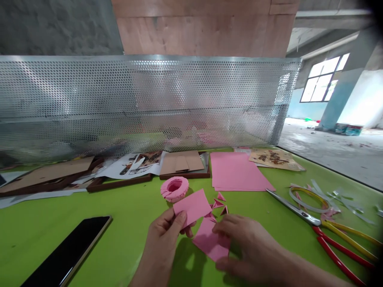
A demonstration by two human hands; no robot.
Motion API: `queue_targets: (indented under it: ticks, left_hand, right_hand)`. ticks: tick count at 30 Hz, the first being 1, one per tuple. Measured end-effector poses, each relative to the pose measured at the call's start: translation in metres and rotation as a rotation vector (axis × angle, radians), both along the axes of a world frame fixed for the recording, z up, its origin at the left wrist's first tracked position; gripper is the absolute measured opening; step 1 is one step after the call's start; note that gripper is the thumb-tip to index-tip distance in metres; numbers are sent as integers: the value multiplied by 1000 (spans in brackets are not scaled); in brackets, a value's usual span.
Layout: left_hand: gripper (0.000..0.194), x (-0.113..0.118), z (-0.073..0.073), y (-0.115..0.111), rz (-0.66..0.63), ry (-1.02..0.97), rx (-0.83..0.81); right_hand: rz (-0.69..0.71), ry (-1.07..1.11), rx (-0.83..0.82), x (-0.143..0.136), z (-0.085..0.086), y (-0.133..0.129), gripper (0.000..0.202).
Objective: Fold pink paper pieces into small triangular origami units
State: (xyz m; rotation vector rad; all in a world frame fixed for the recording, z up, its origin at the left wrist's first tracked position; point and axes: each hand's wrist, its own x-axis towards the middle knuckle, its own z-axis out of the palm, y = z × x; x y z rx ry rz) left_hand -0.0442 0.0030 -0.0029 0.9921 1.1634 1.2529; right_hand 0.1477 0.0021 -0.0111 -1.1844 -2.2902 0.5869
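My left hand (169,227) pinches a small pink paper rectangle (194,207) between thumb and fingers, above the green table (125,223). To its right, my right hand (239,239) is over a small stack of pink paper pieces (211,241), thumb and fingers apart at the stack's right edge, slightly blurred. Just beyond the held paper sits a round pink ring of folded paper (174,189). Several small folded pink triangles (218,203) lie between the held piece and the large pink sheets (235,171).
Scissors with red and yellow handles (311,221) lie at the right, beside a roll of tape (309,199) and clear strips. A black phone (68,251) lies at the left. Cardboard pieces in trays (185,175) line the back, before a perforated metal screen (149,99).
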Motion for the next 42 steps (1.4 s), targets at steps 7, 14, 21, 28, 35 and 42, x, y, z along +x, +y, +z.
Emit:
queue_targets:
  ticks: [7, 14, 21, 28, 35, 42]
  left_hand:
    - [14, -5, -5, 3, 56, 22, -24]
    - [17, -2, 5, 0, 103, -3, -53]
    - [14, 4, 5, -1, -41, -34, -38]
    - [14, 14, 1, -9, -268, -54, 10]
    - [11, 15, 2, -13, -325, -161, 29]
    - [12, 15, 4, -17, -324, -323, -15]
  right_hand:
    - [7, -301, 160, -3, -16, 3, 18]
    - [53, -90, 129, 3, -12, 6, 20]
    - [143, 119, 103, 1, -3, 3, 16]
    - [-28, 652, -264, 4, 6, 5, 19]
    - [70, 692, -348, -1, -7, 2, 17]
    - [143, 986, -456, 4, -3, 3, 14]
